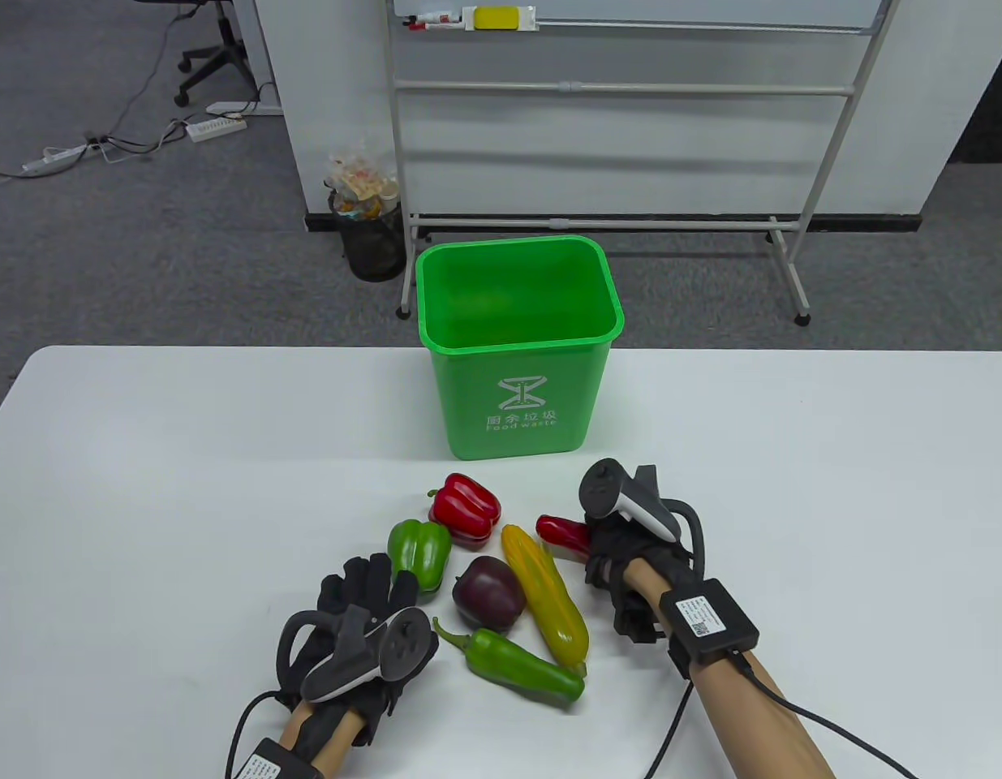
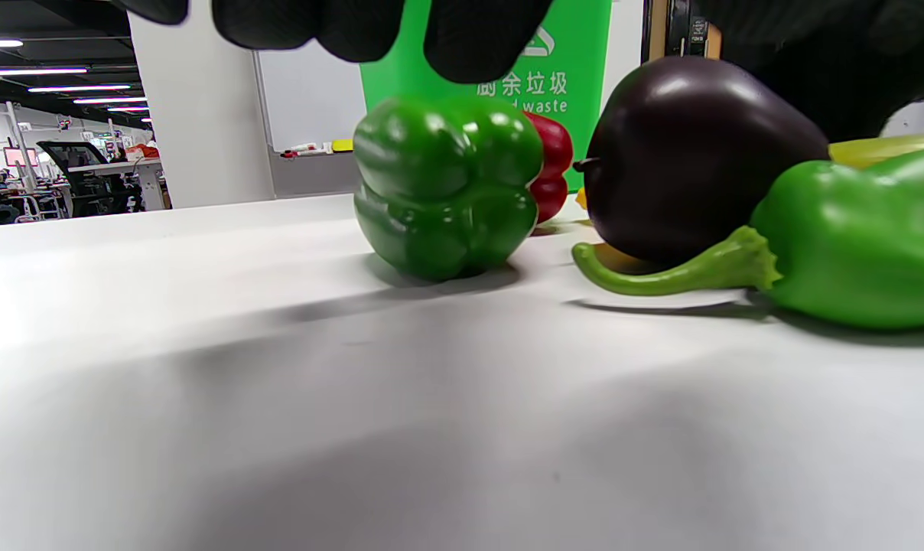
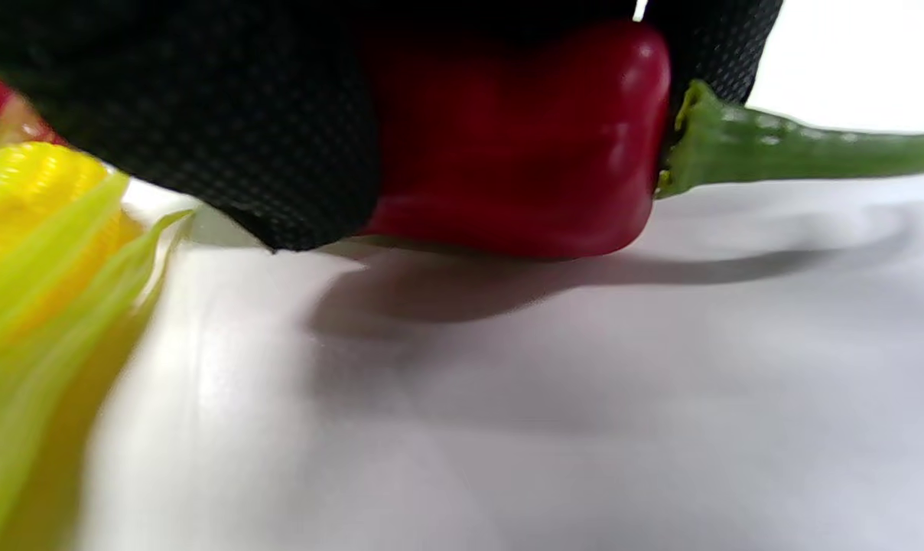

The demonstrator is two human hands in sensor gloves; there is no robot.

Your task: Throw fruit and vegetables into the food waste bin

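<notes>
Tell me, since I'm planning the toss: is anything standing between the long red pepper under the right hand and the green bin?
Nothing visible does. The right hand grips the long red pepper, and bare table lies between it and the green bin. The red bell pepper sits off to the left of that line.

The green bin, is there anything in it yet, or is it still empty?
Empty as far as the table view shows: inside the green bin only bare green walls appear. Its very bottom is out of sight.

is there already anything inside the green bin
No, the table view looks down into the open green plastic food waste bin and shows only its bare green walls and floor.
</notes>
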